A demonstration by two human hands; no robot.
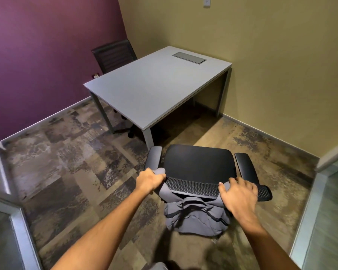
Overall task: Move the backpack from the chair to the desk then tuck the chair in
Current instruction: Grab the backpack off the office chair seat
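Backpack (197, 217), grey, hangs off the back of the chair (200, 162), straps over the top rail, directly between and below your hands. Left hand (149, 180) curled around the grey strap at the rail's left corner; right hand (238, 193) laid over the strap at the right corner, fingers bent, grip looks loose. Nothing done yet by the look of it: the lift, the carry and the tuck-in all remain. The surface (154, 84) ahead of your hands is bare. Count: one backpack, one surface, two chairs, the second chair (113, 55) beyond the surface.
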